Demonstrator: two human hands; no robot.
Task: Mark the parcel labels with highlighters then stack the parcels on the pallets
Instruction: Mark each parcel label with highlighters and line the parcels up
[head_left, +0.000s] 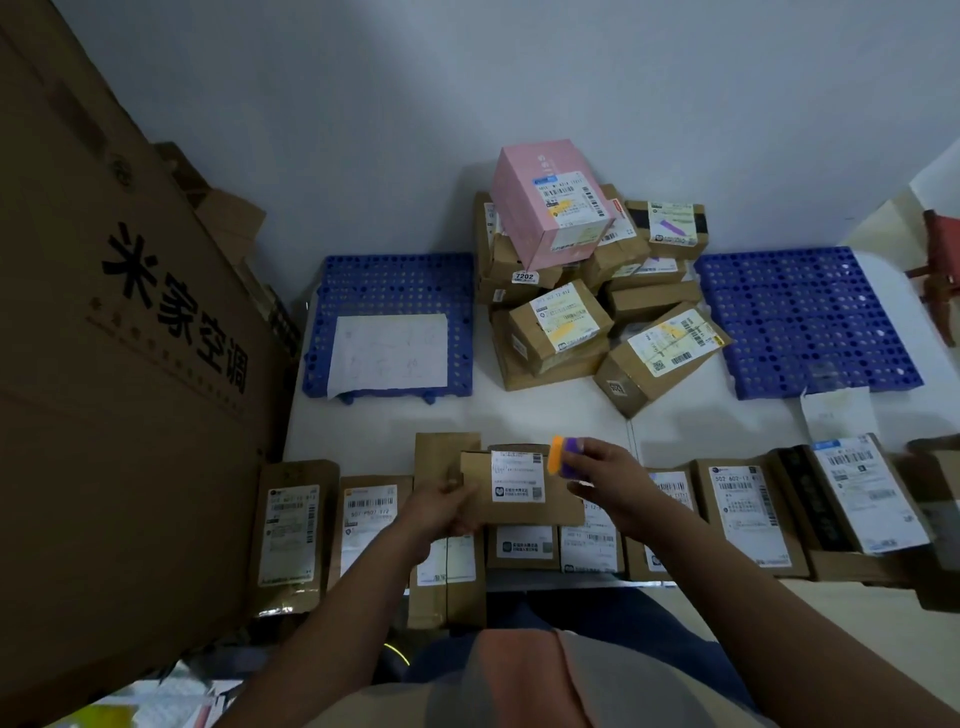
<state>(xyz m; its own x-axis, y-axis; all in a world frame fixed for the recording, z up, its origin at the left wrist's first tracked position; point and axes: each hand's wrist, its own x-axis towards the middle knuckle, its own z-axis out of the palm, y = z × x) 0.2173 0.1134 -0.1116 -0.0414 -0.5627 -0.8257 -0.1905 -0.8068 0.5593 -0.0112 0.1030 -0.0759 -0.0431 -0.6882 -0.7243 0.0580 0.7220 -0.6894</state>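
Note:
My left hand (441, 506) grips the left end of a small brown parcel (558, 506) and holds it up, its white label (518, 476) facing me. My right hand (605, 480) holds orange and purple highlighters (565, 457) just beside the label's upper right corner. A row of labelled brown parcels (748, 514) lies on the white surface under both hands. Behind them are two blue pallets, the left pallet (395, 280) bearing a sheet of paper and the right pallet (810, 317) bare. Between the pallets stands a heap of parcels (558, 332) with highlighter marks, a pink box (545, 208) on top.
A very large cardboard box (119, 364) with printed characters fills the left side. A white wall rises behind the pallets. A paper sheet (836, 413) lies in front of the right pallet. Something red (943, 244) stands at the far right edge.

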